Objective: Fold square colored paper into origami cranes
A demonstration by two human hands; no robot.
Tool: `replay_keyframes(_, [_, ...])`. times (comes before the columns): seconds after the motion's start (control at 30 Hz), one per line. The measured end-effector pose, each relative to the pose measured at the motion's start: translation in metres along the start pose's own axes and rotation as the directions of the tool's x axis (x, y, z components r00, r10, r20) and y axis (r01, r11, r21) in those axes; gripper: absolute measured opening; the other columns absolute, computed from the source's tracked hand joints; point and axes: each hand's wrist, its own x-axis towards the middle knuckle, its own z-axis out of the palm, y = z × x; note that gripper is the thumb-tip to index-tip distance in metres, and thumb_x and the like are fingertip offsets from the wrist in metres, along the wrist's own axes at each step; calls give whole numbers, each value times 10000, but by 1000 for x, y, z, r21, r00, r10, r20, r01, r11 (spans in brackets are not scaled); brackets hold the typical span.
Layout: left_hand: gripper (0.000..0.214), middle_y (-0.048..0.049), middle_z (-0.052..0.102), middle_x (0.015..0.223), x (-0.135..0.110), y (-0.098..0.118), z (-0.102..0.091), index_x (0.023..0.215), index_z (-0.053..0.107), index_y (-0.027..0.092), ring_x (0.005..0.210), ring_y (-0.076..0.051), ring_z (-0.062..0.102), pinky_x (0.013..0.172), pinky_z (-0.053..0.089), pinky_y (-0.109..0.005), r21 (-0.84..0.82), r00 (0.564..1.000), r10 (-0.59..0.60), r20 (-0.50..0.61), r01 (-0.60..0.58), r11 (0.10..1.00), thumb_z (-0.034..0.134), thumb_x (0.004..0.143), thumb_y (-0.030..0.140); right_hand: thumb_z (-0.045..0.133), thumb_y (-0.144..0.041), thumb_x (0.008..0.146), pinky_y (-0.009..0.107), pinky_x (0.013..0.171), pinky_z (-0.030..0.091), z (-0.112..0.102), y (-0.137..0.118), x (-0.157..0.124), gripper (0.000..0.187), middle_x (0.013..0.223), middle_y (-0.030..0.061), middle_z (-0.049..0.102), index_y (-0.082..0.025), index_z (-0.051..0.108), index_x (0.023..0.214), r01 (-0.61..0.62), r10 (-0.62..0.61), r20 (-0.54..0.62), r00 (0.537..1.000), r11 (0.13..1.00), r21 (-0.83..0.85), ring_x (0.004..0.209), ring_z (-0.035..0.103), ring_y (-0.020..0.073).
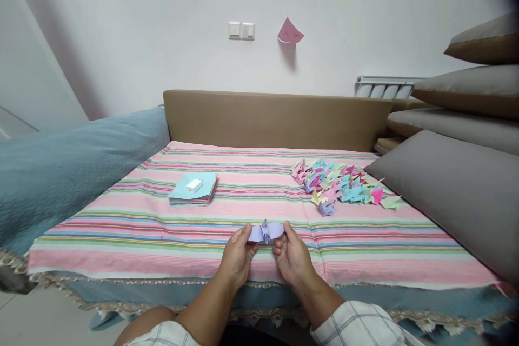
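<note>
A lavender origami crane point(265, 232) is stretched between my two hands over the front of the striped cloth, its wings spread to either side. My left hand point(238, 254) pinches the left wing between thumb and fingers. On the other side, my right hand point(292, 255) grips the right wing the same way. Farther off to the right lies a loose pile of folded paper cranes point(340, 184) in pink, blue, green, purple and yellow. To the left rests a stack of square paper point(193, 192), light blue on top, with a small white block point(194, 185) on it.
The pink striped cloth point(259, 203) covers a sofa seat with a brown backrest point(275, 119). Grey cushions point(454, 194) are piled along the right side. A blue covered armrest point(89, 157) bounds the left. On the wall are switches point(241, 31) and a pink note point(290, 31).
</note>
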Motion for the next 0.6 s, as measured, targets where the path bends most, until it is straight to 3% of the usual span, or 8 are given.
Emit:
replay_keyframes(0.3, [416,16,596,630,1,0,1,750,590,130,535,-60,533,504,453,-158,37,1000,22,-14,-22,999,804,571,439,701,-383,705,140,358,301,-3,-2,6,273,521,-77,458,-182,516,688,2,-2,-19,1000,1000,-25,415,418,44])
replay_keyframes(0.4, [433,19,589,600,0,-1,0,735,570,139,515,-68,542,499,470,-170,75,998,23,-57,-19,997,806,556,455,676,-418,709,157,374,323,-6,-2,11,261,566,-59,492,-187,575,776,-17,7,-74,997,990,-140,453,463,63])
replay_keyframes(0.5, [436,10,599,594,1,-3,-1,728,553,145,517,-77,561,504,485,-177,114,994,39,-102,-27,993,785,578,482,666,-453,700,179,431,384,-11,-4,15,320,716,-25,575,-215,601,903,70,-115,-113,987,939,-337,577,541,97])
replay_keyframes(0.6, [434,-2,618,618,3,-5,-3,735,548,147,543,-83,580,523,496,-180,130,991,57,-124,-40,991,765,602,498,638,-485,717,207,473,405,-15,-6,16,322,732,-21,592,-224,598,901,283,-337,-10,942,805,-521,591,530,111])
